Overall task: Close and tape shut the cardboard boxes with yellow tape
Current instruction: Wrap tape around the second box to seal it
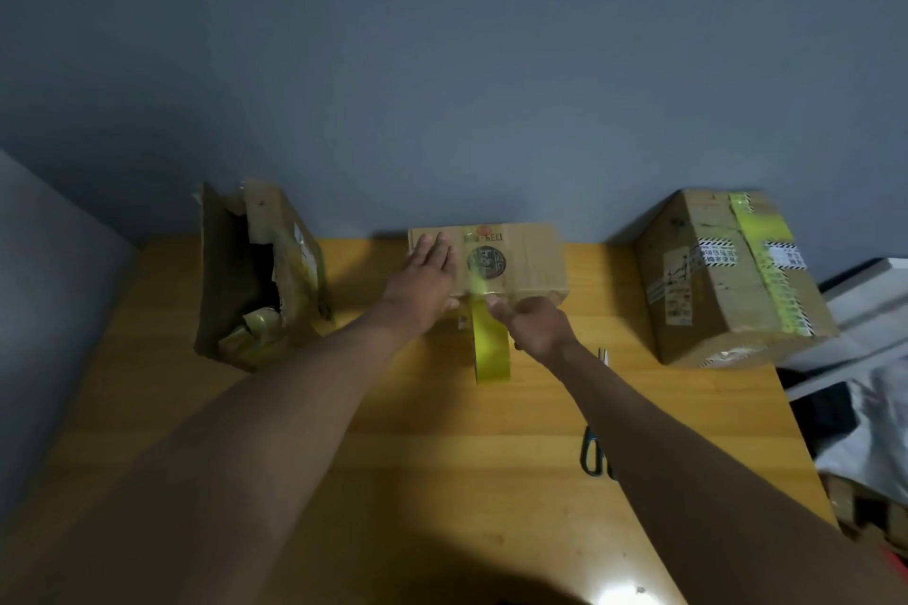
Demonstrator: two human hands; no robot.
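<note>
Pressing flat on the middle box (511,260), the left hand (422,280) lies spread; the right hand (535,324) seemingly pinches yellow tape (491,349) over the wooden table (393,432)

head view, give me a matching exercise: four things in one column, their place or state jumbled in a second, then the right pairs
Things
1. middle box
2. torn box
3. right-hand box
4. scissors

Place or state
A. lies flat on the table, partly hidden by the right forearm
B. already carries a yellow strip across its top
C. ripped open at the far left
D. left hand flat on its top, right hand at its near edge by the tape roll

Pairs: 1-D, 2-C, 3-B, 4-A
</note>
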